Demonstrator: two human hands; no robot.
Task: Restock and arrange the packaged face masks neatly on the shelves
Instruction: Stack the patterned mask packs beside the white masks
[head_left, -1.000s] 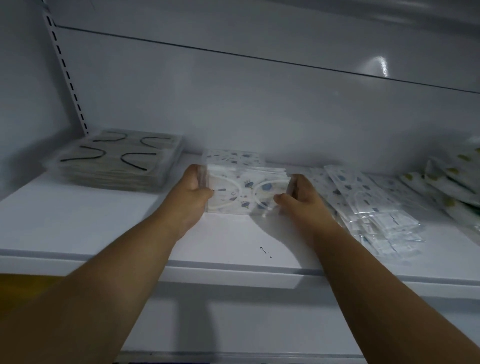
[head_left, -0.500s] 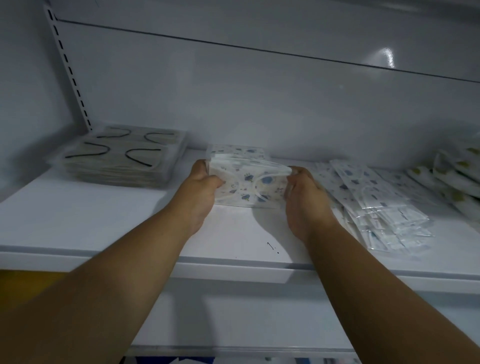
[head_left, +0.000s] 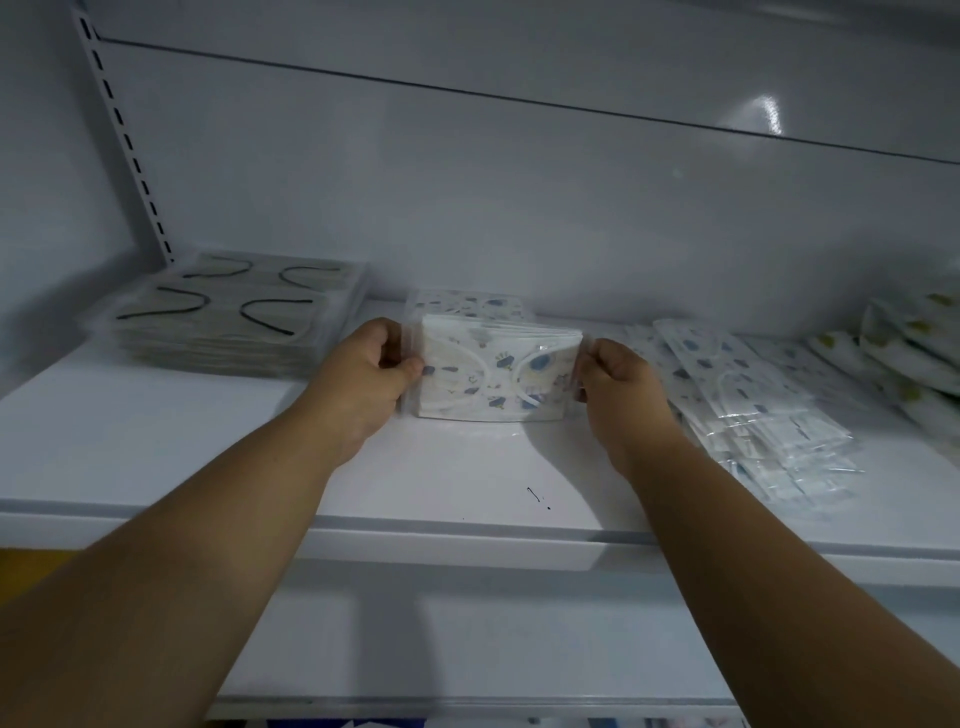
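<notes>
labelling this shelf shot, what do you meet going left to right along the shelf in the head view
black-strap mask stack → left hand → blue-print mask bundle held between both hands → right hand → loose blue-print packs → yellow-print packs

Both my arms reach forward and up, bare forearms angling in toward each other. My left hand (head_left: 363, 371) curls at the left end of the stack of packaged masks (head_left: 496, 376), thumb in front, fingers wrapped behind. My right hand (head_left: 621, 384) mirrors it at the right end, knuckles up, fingertips pinching the edge. Wrists sit level, the two hands facing each other.
</notes>
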